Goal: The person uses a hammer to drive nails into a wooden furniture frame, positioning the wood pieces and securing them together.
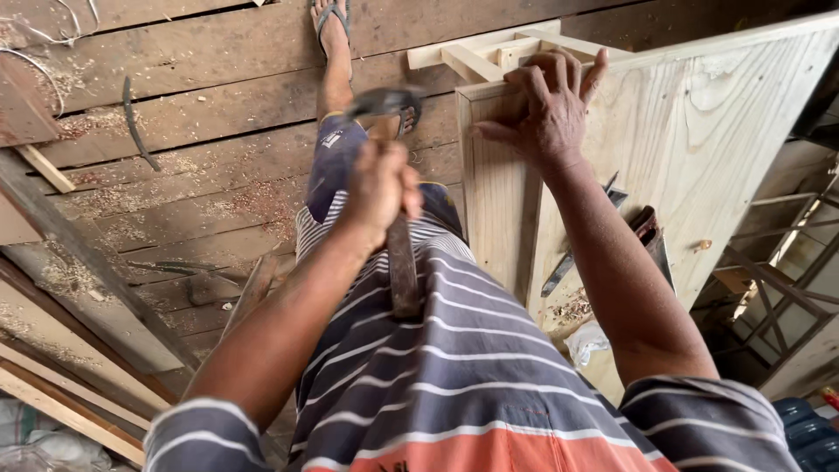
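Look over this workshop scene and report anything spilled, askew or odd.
Sawdust and shavings lie scattered over the plank floor, and more shavings sit on the pale board. Nothing looks broken. The left hand grips a hammer; the right hand steadies the board's edge.

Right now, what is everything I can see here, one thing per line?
hammer: one, dark metal head, worn wooden handle, held over the lap.
wooden panel: one, pale, tilted at the right, with a narrow board along its left edge.
wooden frame: one, pale, beyond the panel's top edge.
hand tools: two or so, dark, lying on the panel; kind unclear.
plank floor: brown, strewn with sawdust.
offcuts: several, pale, lower left.
striped shirt: one, grey, white and orange.
left hand: fingers wrapped round the hammer handle.
right hand: pressed on the panel's top corner.
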